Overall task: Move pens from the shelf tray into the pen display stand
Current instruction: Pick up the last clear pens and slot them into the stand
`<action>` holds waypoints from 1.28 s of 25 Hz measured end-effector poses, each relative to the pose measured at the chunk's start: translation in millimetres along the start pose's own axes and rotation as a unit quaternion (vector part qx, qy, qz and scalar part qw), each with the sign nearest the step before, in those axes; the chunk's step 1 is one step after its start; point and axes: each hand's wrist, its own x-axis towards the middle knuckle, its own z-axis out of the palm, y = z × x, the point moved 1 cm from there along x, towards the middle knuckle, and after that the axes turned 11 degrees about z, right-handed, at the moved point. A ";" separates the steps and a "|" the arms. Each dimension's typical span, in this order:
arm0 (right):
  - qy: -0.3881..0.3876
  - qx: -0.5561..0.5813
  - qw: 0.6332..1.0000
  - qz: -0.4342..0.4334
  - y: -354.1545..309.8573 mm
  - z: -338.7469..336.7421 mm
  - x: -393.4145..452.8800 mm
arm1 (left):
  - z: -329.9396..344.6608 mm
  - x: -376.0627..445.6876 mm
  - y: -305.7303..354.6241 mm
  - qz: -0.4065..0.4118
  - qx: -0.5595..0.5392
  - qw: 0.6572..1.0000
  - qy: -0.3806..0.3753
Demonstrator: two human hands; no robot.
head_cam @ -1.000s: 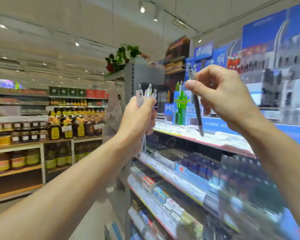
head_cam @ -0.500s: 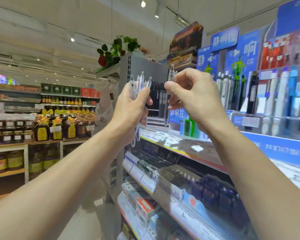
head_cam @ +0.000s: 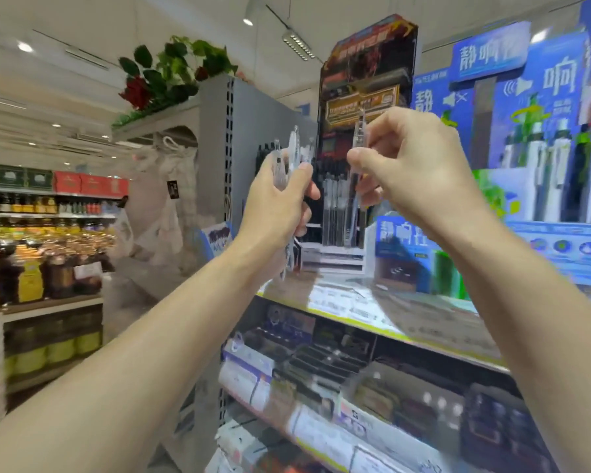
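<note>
My left hand (head_cam: 276, 203) grips a bunch of clear pens (head_cam: 292, 153), their tops sticking up above my fingers and their tips hanging below my palm. My right hand (head_cam: 413, 165) pinches a single clear pen (head_cam: 358, 138) upright between thumb and fingers. That pen hangs right in front of the dark pen display stand (head_cam: 365, 97) on the top shelf, over a row of clear pens (head_cam: 336, 209) standing in its slots. The shelf tray is not distinguishable in the blur.
Blue pen displays (head_cam: 526, 138) stand to the right of the dark stand. A grey shelf upright (head_cam: 232, 148) with a plant on top is at the left. Lower shelves (head_cam: 355, 370) hold boxed stationery. Bottles and jars fill shelves (head_cam: 41, 261) far left.
The view has turned right and closed in on the dark stand. My right hand has carried its single pen from the blue displays over to the stand's pen row; my left hand keeps its bunch.
</note>
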 end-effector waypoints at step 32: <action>0.029 -0.208 0.974 0.082 54.2 87.8 65.3 | -27.3 60.0 -82.5 0.016 -0.225 0.968 -0.112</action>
